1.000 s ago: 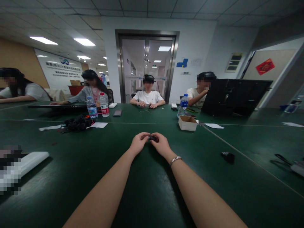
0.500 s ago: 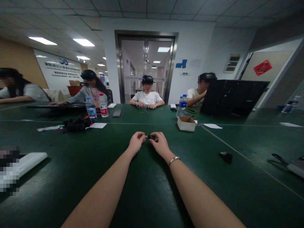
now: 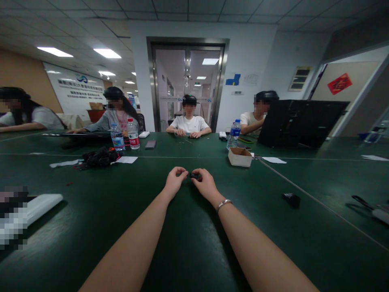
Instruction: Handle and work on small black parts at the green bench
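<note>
One small black object (image 3: 193, 175) is pinched between the thumb and fingers of the right hand (image 3: 206, 183), over the middle of the green table (image 3: 188, 239). Just beside it, the left hand (image 3: 175, 181) has its thumb and fingertips drawn close together; from where I stand, I can't tell whether they hold something tiny. Beyond the hands, to the right, an open cardboard box (image 3: 239, 159) stands near a water bottle (image 3: 233, 136).
</note>
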A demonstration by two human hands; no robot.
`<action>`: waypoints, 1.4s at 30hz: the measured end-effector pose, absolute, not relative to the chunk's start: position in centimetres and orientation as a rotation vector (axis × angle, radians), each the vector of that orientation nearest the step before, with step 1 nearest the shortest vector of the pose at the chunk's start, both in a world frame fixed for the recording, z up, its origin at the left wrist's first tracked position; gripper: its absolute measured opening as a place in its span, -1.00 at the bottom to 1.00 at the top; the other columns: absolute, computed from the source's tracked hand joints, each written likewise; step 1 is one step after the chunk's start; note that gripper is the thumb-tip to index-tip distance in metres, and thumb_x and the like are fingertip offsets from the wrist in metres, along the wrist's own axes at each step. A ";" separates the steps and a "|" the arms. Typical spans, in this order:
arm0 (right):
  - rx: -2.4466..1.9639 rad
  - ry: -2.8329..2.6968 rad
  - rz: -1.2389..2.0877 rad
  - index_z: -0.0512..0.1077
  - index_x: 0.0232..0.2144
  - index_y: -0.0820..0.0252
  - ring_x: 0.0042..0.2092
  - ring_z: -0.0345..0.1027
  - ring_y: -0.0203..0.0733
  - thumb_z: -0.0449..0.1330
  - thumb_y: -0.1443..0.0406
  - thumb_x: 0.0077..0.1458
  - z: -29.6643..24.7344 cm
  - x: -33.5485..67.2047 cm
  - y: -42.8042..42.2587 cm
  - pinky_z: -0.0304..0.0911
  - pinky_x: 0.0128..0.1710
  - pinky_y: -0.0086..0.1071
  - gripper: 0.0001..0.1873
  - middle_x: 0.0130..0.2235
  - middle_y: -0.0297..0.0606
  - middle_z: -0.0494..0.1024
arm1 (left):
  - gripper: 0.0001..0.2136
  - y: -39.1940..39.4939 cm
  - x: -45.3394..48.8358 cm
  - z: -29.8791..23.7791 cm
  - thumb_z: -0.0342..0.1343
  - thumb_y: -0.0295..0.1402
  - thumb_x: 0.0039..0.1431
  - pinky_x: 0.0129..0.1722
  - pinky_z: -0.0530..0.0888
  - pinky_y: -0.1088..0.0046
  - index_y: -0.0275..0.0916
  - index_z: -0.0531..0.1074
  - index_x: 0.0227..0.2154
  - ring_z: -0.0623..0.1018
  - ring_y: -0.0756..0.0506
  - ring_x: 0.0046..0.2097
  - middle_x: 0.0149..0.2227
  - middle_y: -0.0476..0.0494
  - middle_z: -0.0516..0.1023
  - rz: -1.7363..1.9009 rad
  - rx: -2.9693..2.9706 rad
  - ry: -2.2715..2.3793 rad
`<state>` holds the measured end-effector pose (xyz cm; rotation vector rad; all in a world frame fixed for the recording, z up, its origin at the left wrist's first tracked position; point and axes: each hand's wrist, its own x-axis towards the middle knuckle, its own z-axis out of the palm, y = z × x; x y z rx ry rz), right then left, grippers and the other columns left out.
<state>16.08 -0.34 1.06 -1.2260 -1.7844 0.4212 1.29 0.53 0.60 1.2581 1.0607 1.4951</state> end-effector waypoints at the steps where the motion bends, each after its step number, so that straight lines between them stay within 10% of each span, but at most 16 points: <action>1: -1.225 -1.785 0.423 0.41 -0.31 0.19 -0.41 0.23 -0.34 0.18 0.40 -0.10 1.1 16.1 -0.4 0.25 -0.32 -0.36 -0.80 -0.28 -0.29 0.39 | -0.81 0.4 1.3 0.7 0.26 -0.34 -0.14 -0.19 0.43 0.37 -0.28 0.42 -0.44 0.47 -0.03 -0.31 -0.38 -0.08 0.46 1.481 1.278 1.071; 42: -1.109 -1.742 0.399 0.48 -0.29 0.17 -0.25 0.33 -0.25 0.08 0.35 0.04 1.5 16.0 -0.7 0.27 -0.23 -0.35 -0.79 -0.26 -0.24 0.46 | -0.90 0.5 1.4 1.2 0.22 -0.40 -0.05 -0.26 0.44 0.43 -0.32 0.47 -0.44 0.47 0.02 -0.39 -0.44 -0.09 0.48 1.355 1.217 1.069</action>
